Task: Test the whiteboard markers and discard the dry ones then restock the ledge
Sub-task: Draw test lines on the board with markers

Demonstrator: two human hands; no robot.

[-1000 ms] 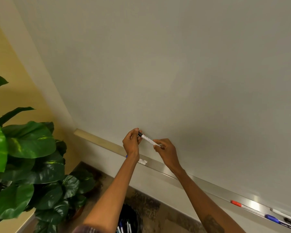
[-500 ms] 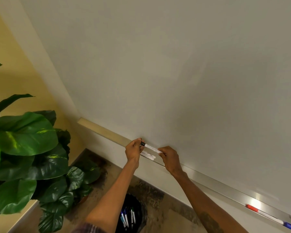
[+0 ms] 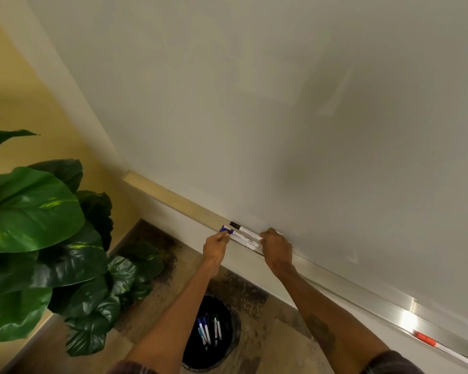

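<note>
At the centre of the frame, a black-capped white whiteboard marker and a blue-capped white marker lie side by side on the silvery metal ledge. The left hand pinches the blue cap end, while the right hand grasps the black-capped marker's tail with curled fingers. At lower centre, a round black bin holds several markers.

A big leafy plant stands by the yellow wall, its lower leaves hanging over the mottled brown floor.
</note>
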